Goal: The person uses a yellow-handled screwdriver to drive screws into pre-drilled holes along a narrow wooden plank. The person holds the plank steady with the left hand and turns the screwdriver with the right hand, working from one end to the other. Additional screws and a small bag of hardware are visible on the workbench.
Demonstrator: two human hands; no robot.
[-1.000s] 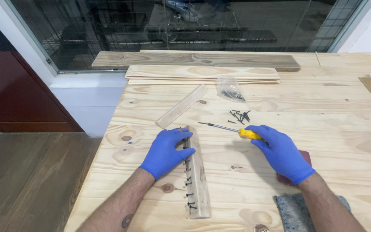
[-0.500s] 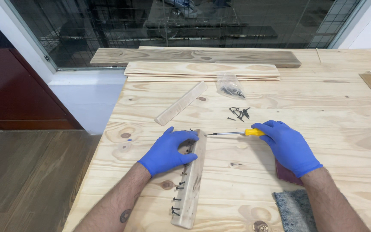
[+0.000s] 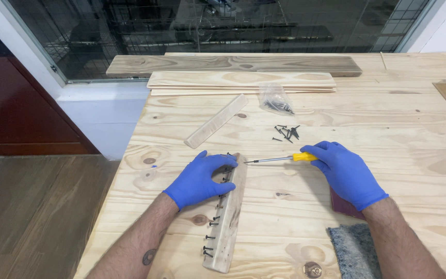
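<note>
Both my hands wear blue gloves. My left hand grips the far end of a narrow wooden strip that stands on edge on the pine table, with several black screws sticking out of its left face. My right hand holds a yellow-handled screwdriver level. Its tip points left, close to the strip's far end. A small scatter of loose black screws lies just beyond the screwdriver.
A second short wooden strip lies diagonally farther back. A clear bag of screws sits by stacked thin boards and a thicker plank. A grey felt pad and a dark red block lie under my right forearm. The table's left edge drops to the wooden floor.
My left hand has tipped the screw-studded strip up onto its edge and angled its near end left. My right hand has swung the screwdriver level, tip toward the strip.
</note>
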